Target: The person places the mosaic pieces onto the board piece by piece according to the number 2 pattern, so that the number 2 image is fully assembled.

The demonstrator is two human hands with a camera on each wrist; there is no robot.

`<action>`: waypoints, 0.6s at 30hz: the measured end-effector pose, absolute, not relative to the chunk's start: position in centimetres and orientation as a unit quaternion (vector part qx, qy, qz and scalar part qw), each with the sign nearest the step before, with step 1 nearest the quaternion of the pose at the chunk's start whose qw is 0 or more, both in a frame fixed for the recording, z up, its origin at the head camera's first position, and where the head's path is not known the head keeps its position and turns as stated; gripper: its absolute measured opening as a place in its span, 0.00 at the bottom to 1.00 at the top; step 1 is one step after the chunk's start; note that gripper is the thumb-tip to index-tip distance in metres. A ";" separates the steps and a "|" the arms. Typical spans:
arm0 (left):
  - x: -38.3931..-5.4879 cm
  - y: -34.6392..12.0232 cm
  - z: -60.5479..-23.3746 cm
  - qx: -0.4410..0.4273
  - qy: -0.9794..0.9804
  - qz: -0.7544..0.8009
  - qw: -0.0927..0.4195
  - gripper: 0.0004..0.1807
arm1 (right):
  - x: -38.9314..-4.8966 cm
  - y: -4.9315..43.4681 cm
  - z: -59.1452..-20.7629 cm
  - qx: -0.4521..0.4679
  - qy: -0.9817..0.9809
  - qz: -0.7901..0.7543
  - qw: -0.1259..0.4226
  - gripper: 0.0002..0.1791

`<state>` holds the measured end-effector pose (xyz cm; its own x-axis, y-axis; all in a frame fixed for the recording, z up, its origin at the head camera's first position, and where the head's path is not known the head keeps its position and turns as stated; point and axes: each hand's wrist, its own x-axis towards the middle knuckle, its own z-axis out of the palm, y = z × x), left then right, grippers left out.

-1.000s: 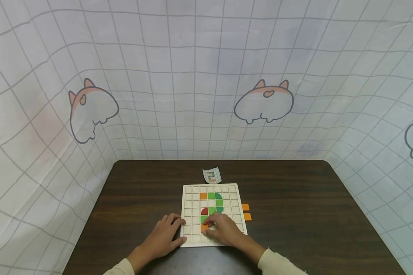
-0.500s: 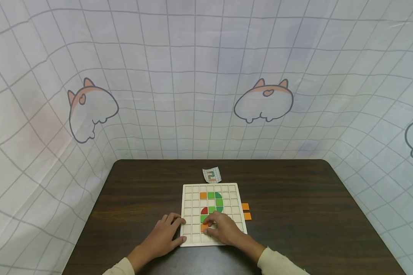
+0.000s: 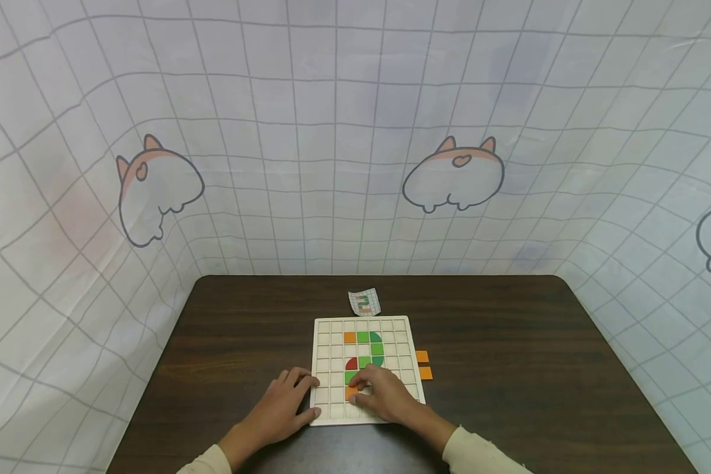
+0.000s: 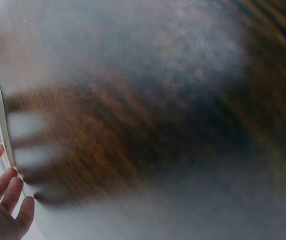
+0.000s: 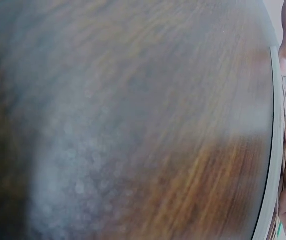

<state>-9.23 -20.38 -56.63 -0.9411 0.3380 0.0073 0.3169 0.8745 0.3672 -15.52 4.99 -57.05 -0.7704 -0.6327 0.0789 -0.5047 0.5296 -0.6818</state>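
Note:
A cream square grid board (image 3: pixel 324 332) lies near the front of the table. My right hand (image 3: pixel 387 395) reaches over its lower part, thumb and index finger pinching an orange square tile (image 3: pixel 351 393) that sits in a cell below a green tile (image 3: pixel 351 377). At the board's left edge rests my left hand (image 3: pixel 281 409), thumb and fingertips touching the rim. Farther up the grid lie a red quarter-round tile (image 3: pixel 352 363), an orange tile (image 3: pixel 349 338) and several green tiles (image 3: pixel 377 349). Both wrist views catch only parts of the hands along the board's edge.
Two loose orange tiles (image 3: pixel 422 357) lie on the dark wood table (image 3: pixel 509 368) against the board's right side. Behind the board is a small printed pattern card (image 3: pixel 365 302). A white gridded curtain (image 3: pixel 308 164) with cartoon animals encloses the table's back and sides.

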 end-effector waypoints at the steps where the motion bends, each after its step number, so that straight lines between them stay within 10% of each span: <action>1: -9.2 -20.4 -56.7 0.170 0.967 0.186 0.029 0.24 | -15.5 5.0 -57.1 -0.326 0.870 -0.359 0.088 0.10; 18: -9.1 -20.4 -56.5 0.164 0.968 0.184 0.042 0.24 | -15.5 6.2 -56.8 -0.327 0.862 -0.377 0.084 0.14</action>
<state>-9.12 -20.40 -56.46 -0.9425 0.3337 -0.0207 0.3028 0.8782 0.3704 -15.46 6.19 -56.85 -0.7723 -0.6269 0.1026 -0.5008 0.5015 -0.7055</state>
